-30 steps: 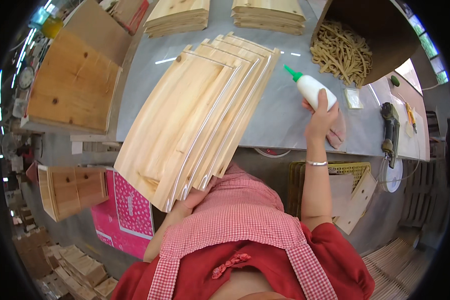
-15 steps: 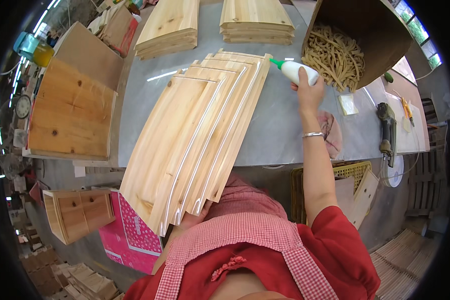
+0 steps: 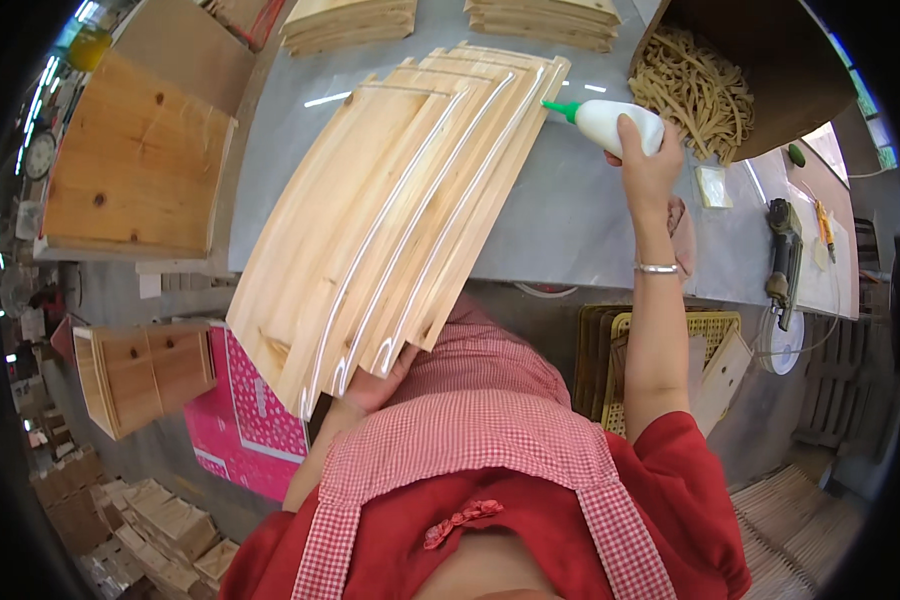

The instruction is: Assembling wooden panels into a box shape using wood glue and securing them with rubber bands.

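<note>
Grey, glossy worktop (image 3: 570,215) catches the workshop lights, with more stacked boards (image 3: 348,28) at its far side and a heap of tan strips (image 3: 692,95) spilling toward us. From where I stand, the fanned wooden boards (image 3: 320,235) slant across the front edge, their lower ends overhanging toward the apron. Under that end sits the left hand (image 3: 377,388), palm partly showing; its fingers are hidden, so I can't tell how they grip. Curled around a white bottle (image 3: 610,125), the right hand (image 3: 653,165) keeps the green nozzle (image 3: 560,110) at the outermost board's upper edge; whether it touches, I can't say. Those boards look stiff and fairly light singly, but the fan could slide apart, and the glossy white lines look wet and slippery: better hold from beneath or by bare edges. The bottle seems soft, best gripped round its body.
</note>
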